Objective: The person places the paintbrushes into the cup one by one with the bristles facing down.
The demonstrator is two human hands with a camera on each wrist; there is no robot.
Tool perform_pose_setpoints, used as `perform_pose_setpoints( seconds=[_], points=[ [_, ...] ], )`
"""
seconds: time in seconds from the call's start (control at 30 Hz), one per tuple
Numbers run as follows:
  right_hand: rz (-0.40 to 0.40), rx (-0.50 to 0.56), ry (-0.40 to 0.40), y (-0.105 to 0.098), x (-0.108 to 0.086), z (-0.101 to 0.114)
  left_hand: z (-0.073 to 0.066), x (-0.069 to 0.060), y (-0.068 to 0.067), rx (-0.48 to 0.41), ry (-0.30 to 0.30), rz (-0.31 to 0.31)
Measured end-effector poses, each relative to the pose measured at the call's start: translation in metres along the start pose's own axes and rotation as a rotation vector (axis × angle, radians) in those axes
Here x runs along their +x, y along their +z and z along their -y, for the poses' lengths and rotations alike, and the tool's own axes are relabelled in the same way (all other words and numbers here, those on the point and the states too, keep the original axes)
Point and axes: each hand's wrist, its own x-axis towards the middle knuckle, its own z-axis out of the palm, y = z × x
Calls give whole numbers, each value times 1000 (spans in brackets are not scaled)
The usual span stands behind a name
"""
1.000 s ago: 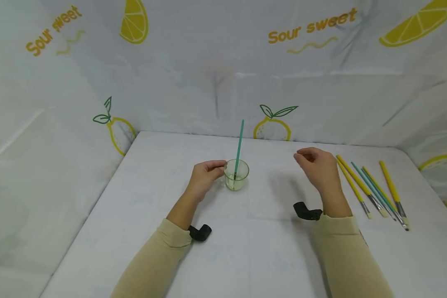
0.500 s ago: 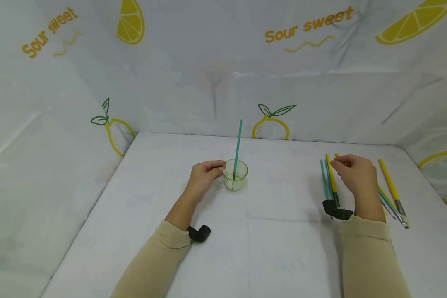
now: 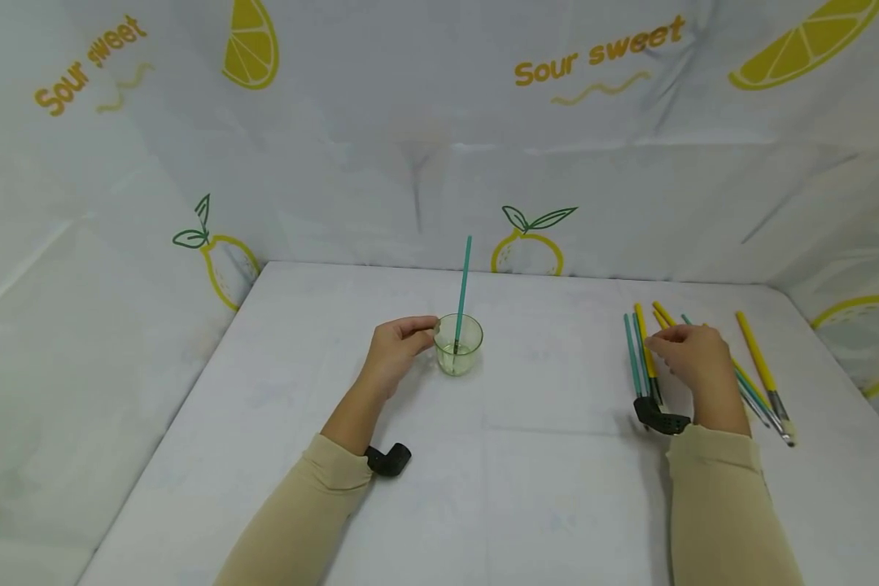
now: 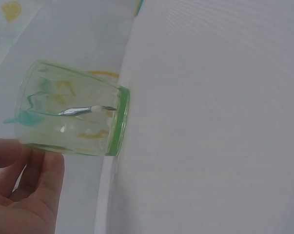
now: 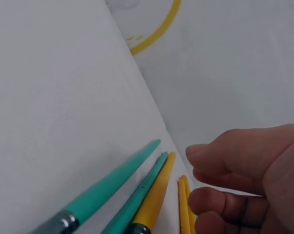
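In the head view my left hand (image 3: 395,350) pinches the left side of the rim of a clear, green-tinted glass (image 3: 458,350). A paintbrush (image 3: 463,281) with a teal handle leans in the glass, bristles down, as the left wrist view also shows. On the right, my right hand (image 3: 696,362) is over a spread of brushes, fingers loosely bent and nothing visible between them. Beside its fingertips in the right wrist view lie a yellow-handled brush (image 5: 159,195) and a teal-handled brush (image 5: 112,187). The hand partly covers other brushes.
Several yellow and teal brushes lie to the right of and beneath the right hand, including a thick yellow brush (image 3: 758,352) furthest right. The white table (image 3: 527,505) ends at a white backdrop (image 3: 381,187) with printed lemons.
My right hand has travelled right, from beside the brushes to over them, then slightly lower. This uncovers brushes on its left. My left hand stays at the glass.
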Motion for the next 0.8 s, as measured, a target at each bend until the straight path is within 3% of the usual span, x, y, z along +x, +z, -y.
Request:
perform_pose_setpoints(
  seconds=[0.23,0.8],
  points=[
    [-5,-75,10,2,2,-4,1,0,0,-8,4,5],
    [78,-95,37,7,6,-4,-1,0,0,-27,-11,6]
  ],
)
